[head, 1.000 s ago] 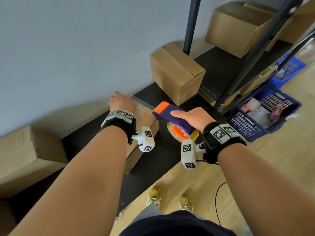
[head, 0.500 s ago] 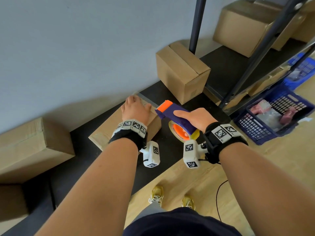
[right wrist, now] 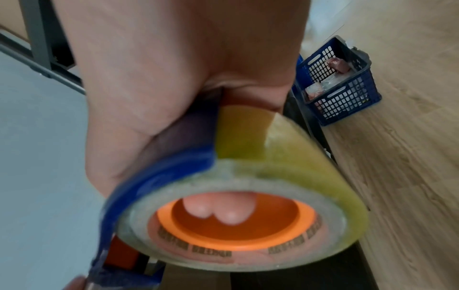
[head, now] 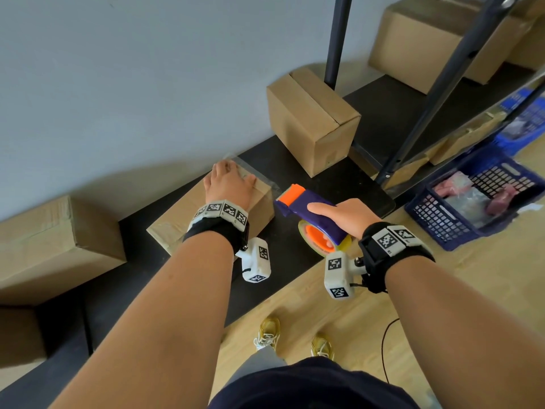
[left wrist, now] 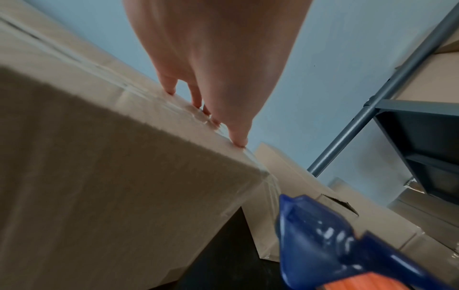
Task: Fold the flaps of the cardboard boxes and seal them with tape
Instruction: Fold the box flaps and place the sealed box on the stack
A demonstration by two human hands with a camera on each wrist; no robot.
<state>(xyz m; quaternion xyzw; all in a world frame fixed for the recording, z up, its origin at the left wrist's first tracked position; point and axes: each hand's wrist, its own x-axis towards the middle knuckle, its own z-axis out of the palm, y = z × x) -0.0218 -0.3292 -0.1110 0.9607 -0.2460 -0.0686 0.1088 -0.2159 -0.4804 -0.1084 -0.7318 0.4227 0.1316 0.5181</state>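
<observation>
1. While the right hand (head: 342, 215) stays curled round the tape dispenser (head: 309, 215), fingertips tucked inside the orange core of its roll, it now holds the tool clear of the box, just to its right, no longer reaching in.
2. The left hand (head: 228, 184) has slid to the far right corner of the cardboard box (head: 188, 219), where its straightened fingers (left wrist: 238, 137) press a clear tape (head: 262, 180) end down over the edge. A moment ago that hand lay further left.
3. I judge the strip already cut and this box nearly sealed; smoothing is what remains, though the glossy tape is hard to trace.
4. The box rests on a black shelf board (head: 295, 255), against a grey wall (head: 147, 84).
5. Further right stand another closed box (head: 312, 122), dark rack posts (head: 336, 39), and a blue crate (head: 477, 208) on the wooden floor (head: 472, 284).
</observation>
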